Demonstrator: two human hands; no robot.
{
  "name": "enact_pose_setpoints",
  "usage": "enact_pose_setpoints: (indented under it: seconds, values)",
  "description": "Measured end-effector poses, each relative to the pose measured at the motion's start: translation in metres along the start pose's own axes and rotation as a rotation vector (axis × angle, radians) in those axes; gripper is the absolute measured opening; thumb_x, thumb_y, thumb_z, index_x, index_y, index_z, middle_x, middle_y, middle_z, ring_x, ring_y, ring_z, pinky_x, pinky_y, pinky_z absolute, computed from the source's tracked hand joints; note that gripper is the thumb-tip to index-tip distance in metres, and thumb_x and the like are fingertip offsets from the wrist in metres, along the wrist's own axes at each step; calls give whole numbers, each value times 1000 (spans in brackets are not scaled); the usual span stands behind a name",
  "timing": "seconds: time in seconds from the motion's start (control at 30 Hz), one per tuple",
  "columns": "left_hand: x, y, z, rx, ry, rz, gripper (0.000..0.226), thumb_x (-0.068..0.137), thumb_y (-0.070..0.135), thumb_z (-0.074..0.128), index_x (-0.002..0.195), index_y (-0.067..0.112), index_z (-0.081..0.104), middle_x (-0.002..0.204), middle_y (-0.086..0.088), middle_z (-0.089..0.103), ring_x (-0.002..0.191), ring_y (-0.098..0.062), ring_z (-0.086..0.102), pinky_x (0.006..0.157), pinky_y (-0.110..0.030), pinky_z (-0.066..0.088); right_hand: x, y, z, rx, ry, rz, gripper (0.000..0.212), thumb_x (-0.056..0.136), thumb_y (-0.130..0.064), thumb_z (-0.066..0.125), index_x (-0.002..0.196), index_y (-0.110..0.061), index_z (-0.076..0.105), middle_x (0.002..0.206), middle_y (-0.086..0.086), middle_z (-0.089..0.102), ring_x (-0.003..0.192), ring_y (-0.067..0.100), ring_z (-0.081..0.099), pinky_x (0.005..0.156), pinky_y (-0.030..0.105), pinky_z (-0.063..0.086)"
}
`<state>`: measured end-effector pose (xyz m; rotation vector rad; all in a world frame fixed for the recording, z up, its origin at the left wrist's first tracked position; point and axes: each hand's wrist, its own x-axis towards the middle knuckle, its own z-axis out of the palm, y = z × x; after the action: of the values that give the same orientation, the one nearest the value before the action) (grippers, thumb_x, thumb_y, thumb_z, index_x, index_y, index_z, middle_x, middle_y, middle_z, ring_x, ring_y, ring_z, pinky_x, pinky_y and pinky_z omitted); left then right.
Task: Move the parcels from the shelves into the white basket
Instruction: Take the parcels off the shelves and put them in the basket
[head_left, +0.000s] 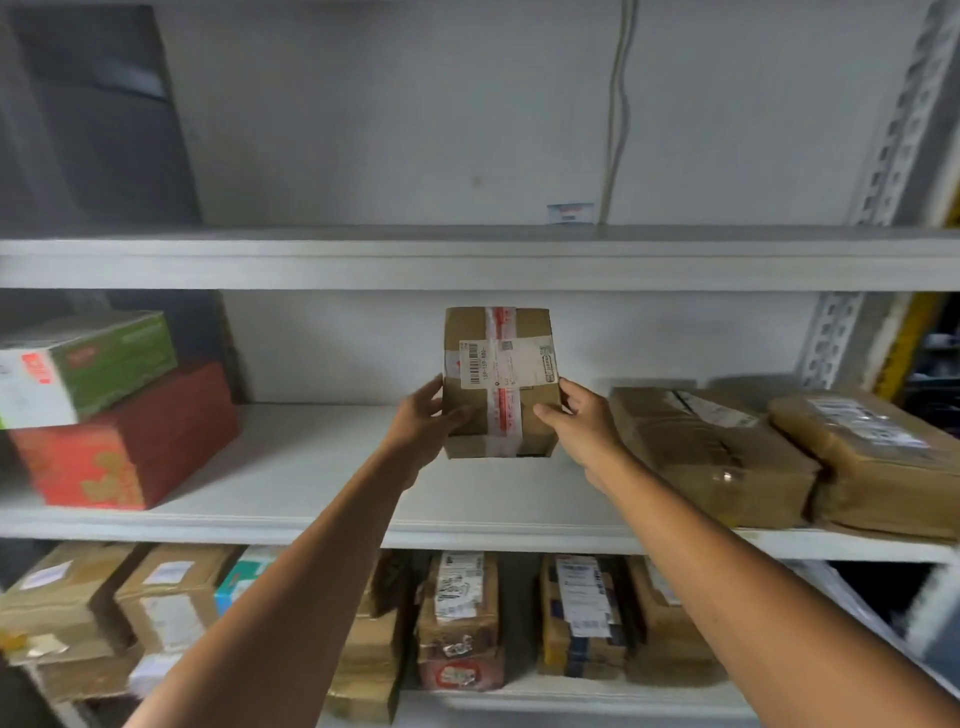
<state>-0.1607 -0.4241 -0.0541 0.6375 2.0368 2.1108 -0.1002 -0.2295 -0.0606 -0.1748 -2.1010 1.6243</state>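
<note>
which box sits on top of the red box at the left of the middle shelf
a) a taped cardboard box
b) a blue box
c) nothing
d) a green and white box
d: the green and white box lies on top of the red box at the left end of the middle shelf, while the taped cardboard box is held between the left hand and the right hand.
</note>
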Motion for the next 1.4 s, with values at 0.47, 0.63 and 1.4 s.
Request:
enact_pose_setpoints:
  seconds: [0.47, 0.63, 1.4]
  values:
    - [34, 14, 214, 21, -234, -85, 37, 91, 15, 62, 128, 19, 58, 116, -6, 67, 97, -20, 65, 77, -30, 56, -14, 8, -207, -114, 268, 113, 24, 91, -14, 64, 113, -25, 66, 102, -13, 69, 96, 5, 63, 71, 18, 47]
    - [40, 13, 251, 85, -217, -135, 38, 97, 24, 53, 134, 16, 53, 121, -8, 63, 108, -30, 61, 89, -45, 53, -7, 17, -238, -199, 244, 221, 5, 93, -33, 61, 97, -35, 61, 92, -16, 64, 85, 4, 57, 67, 28, 44]
    - [-65, 44, -78, 1157, 341, -220, 43, 91, 39, 58, 127, 16, 59, 123, -10, 64, 111, -30, 59, 91, -30, 44, 34, -63, 8, -759, -363, -222, 48, 88, -44, 61, 131, -21, 55, 129, 3, 60, 117, 26, 56, 93, 31, 43]
